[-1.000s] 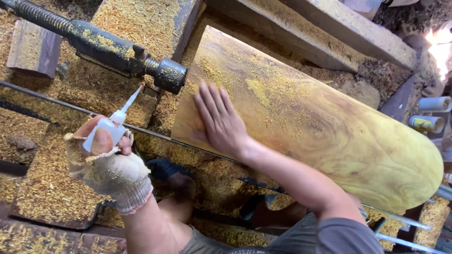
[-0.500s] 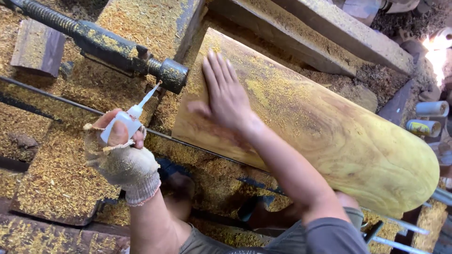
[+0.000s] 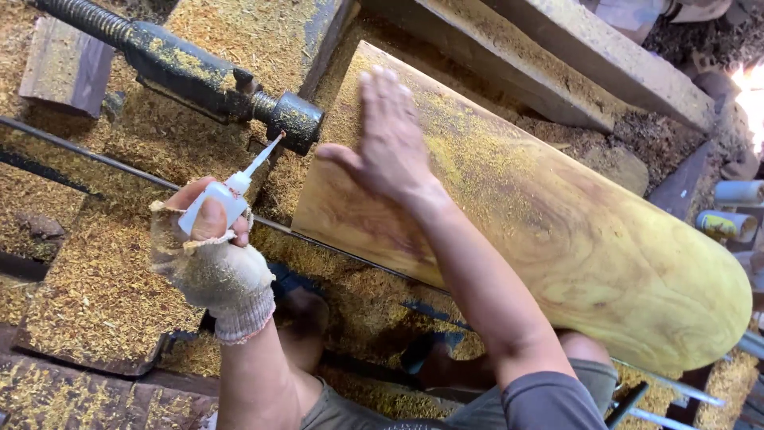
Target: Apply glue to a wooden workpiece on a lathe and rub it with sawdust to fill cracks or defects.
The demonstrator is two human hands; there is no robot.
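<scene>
Across sawdust-strewn lathe bed (image 3: 103,302), rounded yellow wood blank (image 3: 573,239), dark timber beams (image 3: 573,56)

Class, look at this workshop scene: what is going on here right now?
A person's bare right hand lies flat on a big, rounded yellow-brown wooden blank mounted on a lathe. The left hand, in a frayed fingerless glove, holds a small white squeeze bottle, its thin nozzle aimed at the blank's end beside the dark metal lathe centre. Sawdust covers the bed.
</scene>
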